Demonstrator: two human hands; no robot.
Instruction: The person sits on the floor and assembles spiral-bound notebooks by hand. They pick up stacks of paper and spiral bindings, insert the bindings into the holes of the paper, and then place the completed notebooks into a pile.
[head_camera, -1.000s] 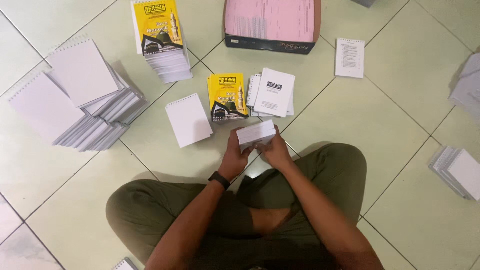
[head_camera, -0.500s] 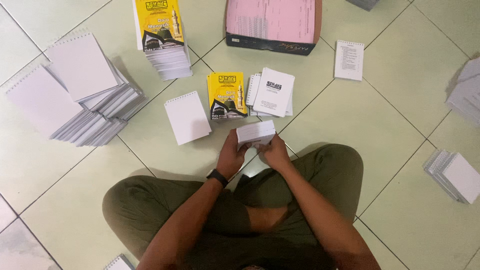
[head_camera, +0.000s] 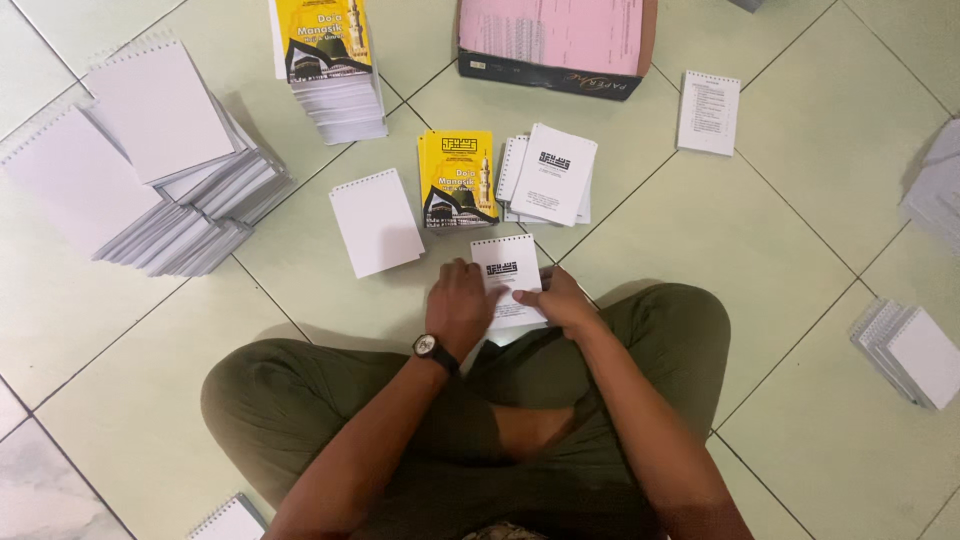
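Note:
I sit cross-legged on a tiled floor. A small white booklet (head_camera: 508, 272) with a punched top edge and a black emblem lies flat in front of my knees. My left hand (head_camera: 458, 306), with a wristwatch, rests on its left edge. My right hand (head_camera: 556, 300) presses its lower right side, fingers on the page. Just beyond it lie a yellow-covered booklet (head_camera: 457, 178), a blank white booklet (head_camera: 376, 221) and a small pile of white emblem pages (head_camera: 549, 176).
Fanned stacks of blank spiral pads (head_camera: 150, 160) fill the left. A tall stack with a yellow cover (head_camera: 325, 62) stands at the top. A cardboard box of pink sheets (head_camera: 555, 42) is behind. A printed page (head_camera: 709, 112) and more pads (head_camera: 910, 350) lie right.
The booklet was held up edge-on between both hands; now it lies flat on the floor with its emblem page facing up and both hands pressing on it.

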